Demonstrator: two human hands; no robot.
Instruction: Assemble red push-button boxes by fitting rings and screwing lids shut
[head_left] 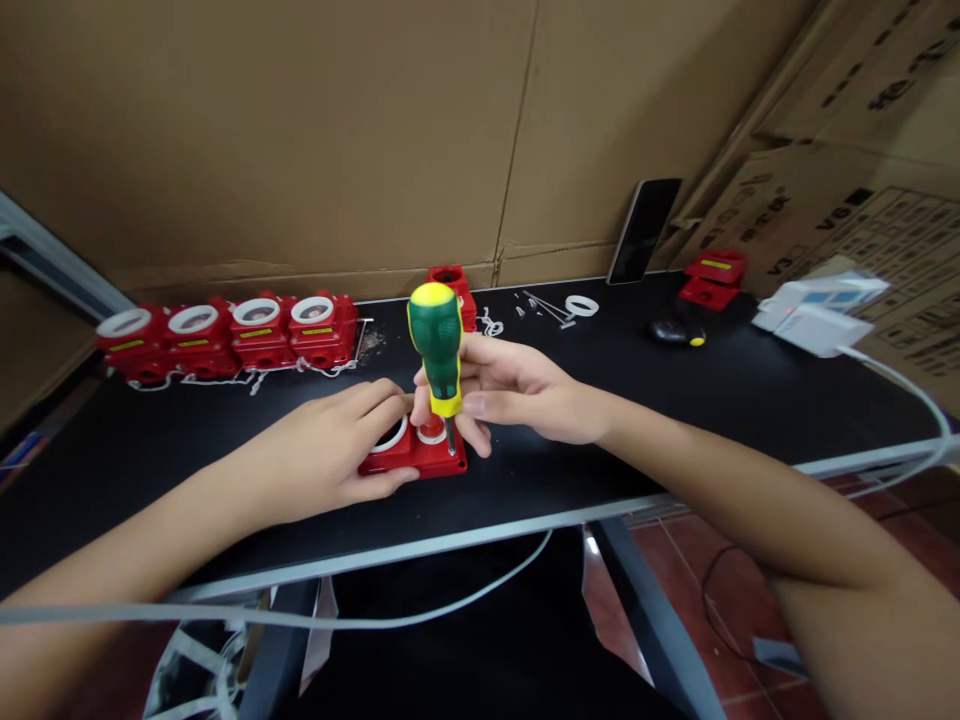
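My right hand (510, 390) grips a screwdriver (436, 340) with a green and yellow handle, held upright, blade down. Its tip meets the right side of a red plate-like part (435, 462), beside a round red piece ringed in white (431, 432). Lying over the left end of that red part, my left hand (352, 440) holds it against the black tabletop, thumb along the front edge. A white ring (391, 434) shows partly from under its fingers. Whether a screw sits under the tip I cannot make out.
Several red housings with white rings (259, 325) line the back left. Behind my hands stands another red housing (454, 290). Long screws (551, 308), a loose white ring (581, 306), a phone (645, 230), a dark tool (675, 333), red parts (712, 278) and a white device (814, 325) lie rightward.
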